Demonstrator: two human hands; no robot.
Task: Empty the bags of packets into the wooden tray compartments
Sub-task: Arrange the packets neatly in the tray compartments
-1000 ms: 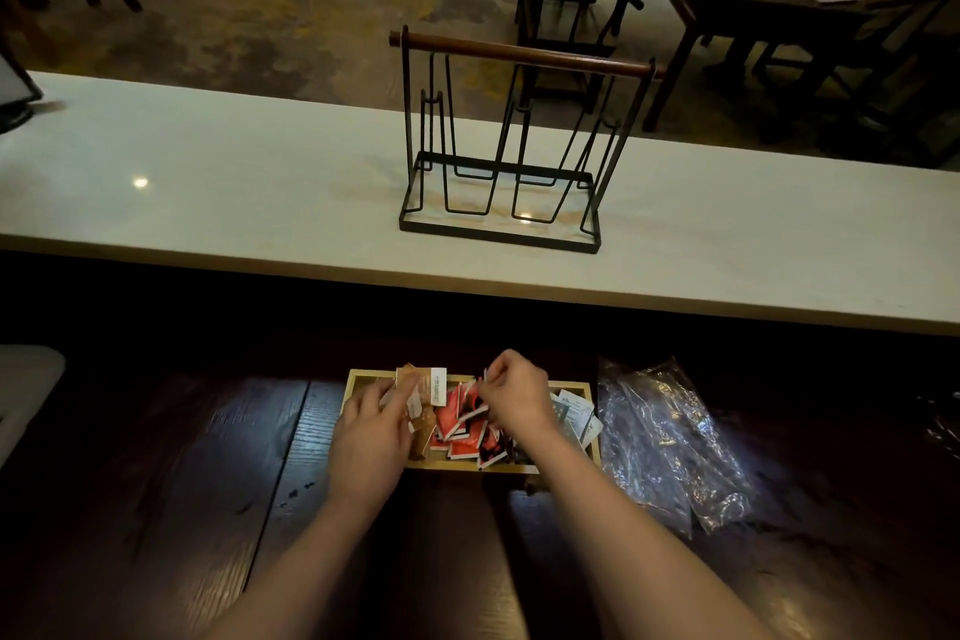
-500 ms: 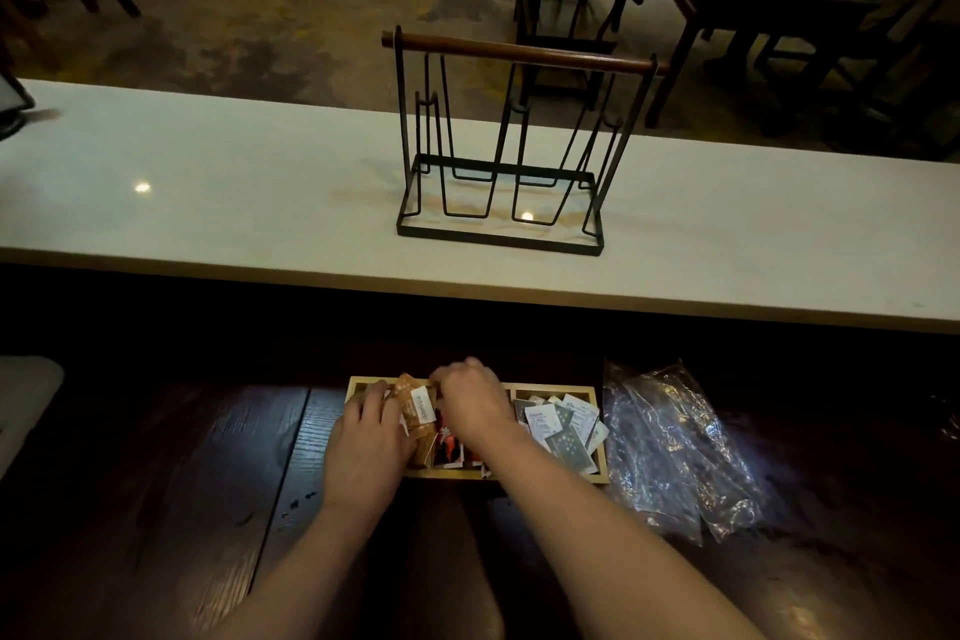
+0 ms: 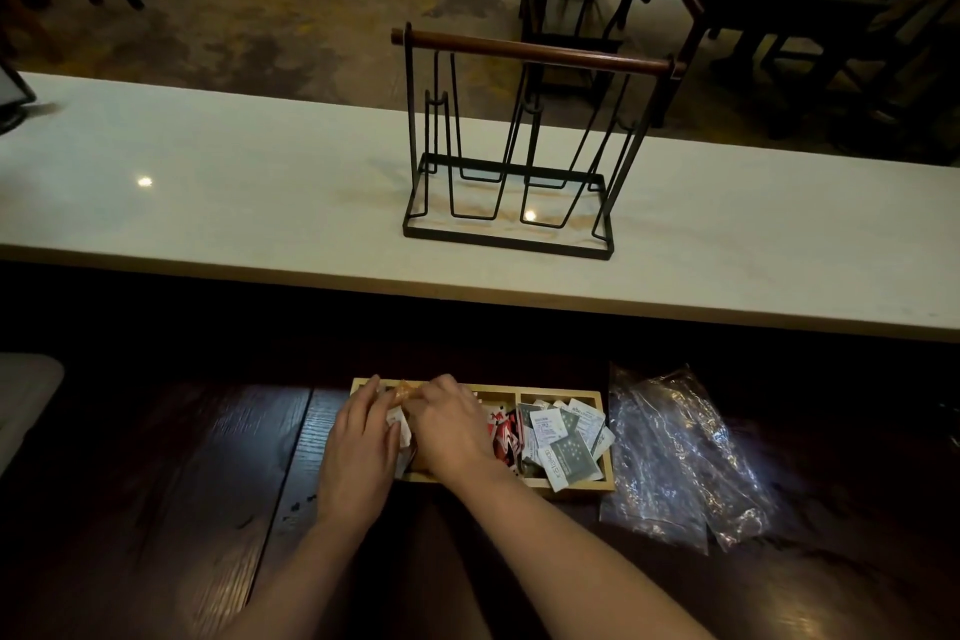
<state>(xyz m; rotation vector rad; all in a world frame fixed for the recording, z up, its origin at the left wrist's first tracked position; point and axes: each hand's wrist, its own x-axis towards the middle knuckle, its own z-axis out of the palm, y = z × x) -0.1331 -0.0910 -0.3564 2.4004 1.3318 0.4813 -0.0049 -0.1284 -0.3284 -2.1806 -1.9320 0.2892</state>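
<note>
Over the wooden tray's [image 3: 576,485] left compartment, both hands [image 3: 358,442] [image 3: 454,429] have now converged, each grip closed on brown packets [image 3: 402,392], tidying them; emptying looks nearly finished.

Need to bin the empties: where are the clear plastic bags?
In the head view, the clear plastic bags lie flat on the dark table, just right of the wooden tray.

Green-and-white packets [image 3: 563,452]: printed text along the edges, too small to read
Red packets [image 3: 503,434]: white markings, illegible
Elsewhere: no readable text
</note>
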